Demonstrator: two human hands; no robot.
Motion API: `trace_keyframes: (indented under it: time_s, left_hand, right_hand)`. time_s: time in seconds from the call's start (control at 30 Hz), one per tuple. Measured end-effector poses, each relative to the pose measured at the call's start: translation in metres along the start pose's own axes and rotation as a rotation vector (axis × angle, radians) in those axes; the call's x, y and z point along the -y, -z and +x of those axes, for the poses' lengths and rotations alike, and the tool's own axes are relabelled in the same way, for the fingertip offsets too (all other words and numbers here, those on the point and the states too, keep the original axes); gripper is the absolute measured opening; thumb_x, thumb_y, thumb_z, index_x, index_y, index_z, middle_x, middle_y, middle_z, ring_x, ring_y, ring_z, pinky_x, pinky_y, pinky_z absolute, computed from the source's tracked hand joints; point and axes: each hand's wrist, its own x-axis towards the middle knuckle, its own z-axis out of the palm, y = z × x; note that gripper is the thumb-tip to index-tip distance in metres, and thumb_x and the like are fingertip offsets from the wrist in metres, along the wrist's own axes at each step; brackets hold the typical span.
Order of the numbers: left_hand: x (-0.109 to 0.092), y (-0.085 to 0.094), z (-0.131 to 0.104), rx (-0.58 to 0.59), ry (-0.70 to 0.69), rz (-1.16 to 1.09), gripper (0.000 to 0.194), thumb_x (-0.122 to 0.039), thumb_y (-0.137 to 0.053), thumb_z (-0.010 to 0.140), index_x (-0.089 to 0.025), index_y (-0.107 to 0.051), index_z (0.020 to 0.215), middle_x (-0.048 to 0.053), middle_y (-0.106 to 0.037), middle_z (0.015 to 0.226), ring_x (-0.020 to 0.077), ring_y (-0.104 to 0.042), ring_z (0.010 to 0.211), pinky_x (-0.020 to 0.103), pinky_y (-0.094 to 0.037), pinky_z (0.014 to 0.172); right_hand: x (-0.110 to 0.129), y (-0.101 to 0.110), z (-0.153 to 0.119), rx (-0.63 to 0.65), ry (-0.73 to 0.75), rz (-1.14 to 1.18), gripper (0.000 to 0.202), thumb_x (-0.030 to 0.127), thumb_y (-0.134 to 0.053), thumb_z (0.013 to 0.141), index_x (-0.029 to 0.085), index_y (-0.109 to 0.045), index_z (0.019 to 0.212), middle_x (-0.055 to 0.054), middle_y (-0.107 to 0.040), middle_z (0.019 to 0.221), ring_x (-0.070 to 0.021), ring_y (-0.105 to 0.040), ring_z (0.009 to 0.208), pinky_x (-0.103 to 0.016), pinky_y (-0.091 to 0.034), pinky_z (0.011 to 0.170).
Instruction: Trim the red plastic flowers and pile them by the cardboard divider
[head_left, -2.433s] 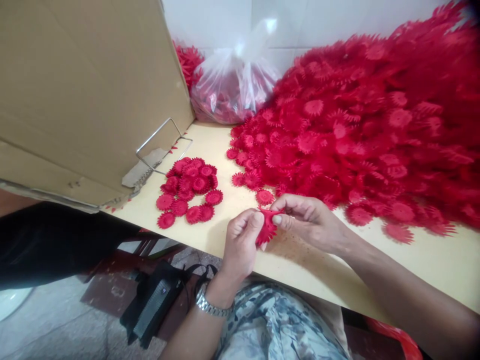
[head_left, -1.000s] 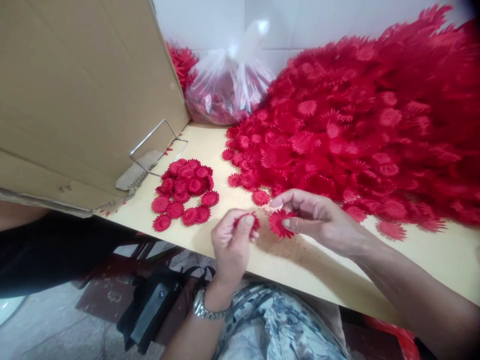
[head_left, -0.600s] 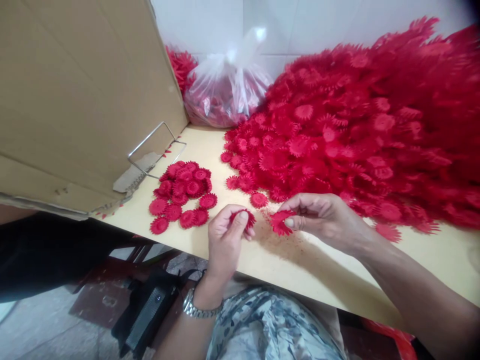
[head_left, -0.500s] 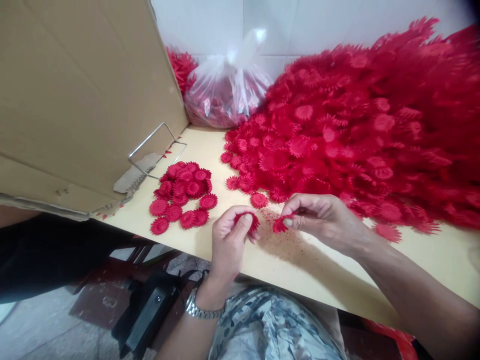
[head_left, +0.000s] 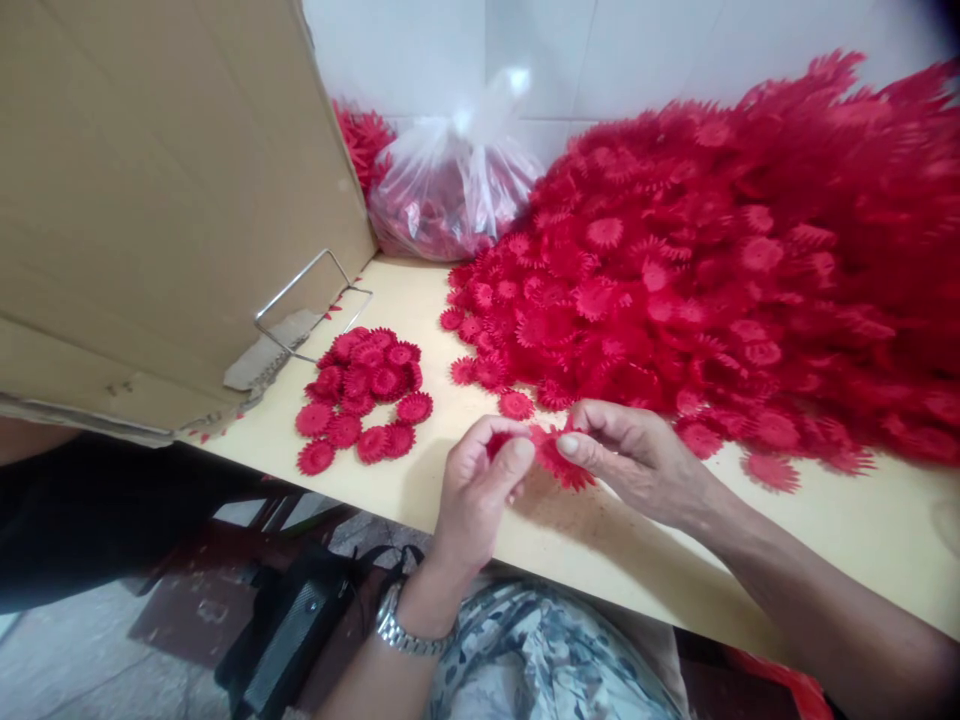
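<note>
Between my two hands is a red toothed disc (head_left: 564,462), flat and spread, over the yellow table (head_left: 427,480). My left hand (head_left: 480,485) pinches its left side with thumb and fingers, and more red material shows inside the curled fingers. The right edge of the disc is pinched by my right hand (head_left: 630,455). A small pile of red discs (head_left: 367,375) lies to the left of my hands. Behind and right of them rises a large heap of red discs (head_left: 660,290). One single disc (head_left: 516,404) rests just beyond my fingers.
A cardboard panel (head_left: 157,190) stands at the left, with a bent metal wire frame (head_left: 289,290) beside it. A tied plastic bag (head_left: 450,195) of red pieces sits against the wall. Below the table edge at left is a black bag (head_left: 289,620).
My hands have come closer together. The red piece by my right hand now shows wider and flatter, held between both hands. My left hand has shifted slightly to the right.
</note>
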Motion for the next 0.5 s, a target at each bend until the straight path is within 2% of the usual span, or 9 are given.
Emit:
trace_keyframes:
  time_s: [0.1,0.2,0.27,0.37,0.5]
  left_hand:
    - [0.000,-0.004,0.000,0.040,-0.034,0.099,0.020,-0.036,-0.065,0.074,-0.017,-0.060,0.074,-0.005,-0.047,0.054,0.0057,-0.041,0.047,0.019,-0.030,0.046]
    - [-0.003,-0.005,0.005,-0.057,-0.050,0.092,0.024,-0.034,-0.064,0.075,-0.016,-0.055,0.062,-0.006,-0.043,0.049,0.0054,-0.040,0.045,0.019,-0.028,0.044]
    - [-0.007,-0.006,0.012,-0.138,-0.044,0.027,0.027,-0.033,-0.064,0.074,-0.016,-0.050,0.058,-0.007,-0.041,0.046,0.0051,-0.038,0.042,0.018,-0.027,0.042]
    - [-0.020,-0.012,0.032,-0.172,-0.088,0.026,0.026,-0.032,-0.064,0.073,-0.017,-0.049,0.059,-0.008,-0.039,0.043,0.0048,-0.036,0.040,0.018,-0.025,0.040]
    - [-0.041,-0.032,0.076,-0.153,-0.223,0.164,0.024,-0.038,-0.064,0.073,-0.017,-0.054,0.066,-0.008,-0.040,0.044,0.0043,-0.034,0.037,0.018,-0.022,0.036]
  right_hand:
    - [-0.001,-0.002,0.001,0.005,0.028,-0.005,0.037,0.047,-0.051,0.083,0.017,-0.044,0.063,0.004,-0.037,0.057,-0.0075,-0.033,0.053,-0.020,-0.027,0.047]
    - [-0.002,0.002,0.000,0.032,0.027,0.019,0.040,0.049,-0.052,0.082,0.018,-0.042,0.060,0.004,-0.036,0.054,-0.0073,-0.034,0.050,-0.021,-0.027,0.046]
    - [0.002,0.012,-0.001,-0.004,0.045,-0.004,0.041,0.050,-0.052,0.082,0.018,-0.041,0.059,0.004,-0.037,0.053,-0.0076,-0.035,0.049,-0.021,-0.028,0.045]
    - [0.018,0.036,0.002,-0.188,0.137,-0.150,0.040,0.048,-0.050,0.084,0.019,-0.041,0.058,0.003,-0.036,0.053,-0.0082,-0.034,0.048,-0.022,-0.028,0.044]
    - [0.043,0.074,0.028,-0.491,0.220,-0.536,0.037,0.044,-0.050,0.084,0.020,-0.042,0.057,0.003,-0.034,0.051,-0.0091,-0.032,0.046,-0.024,-0.024,0.042]
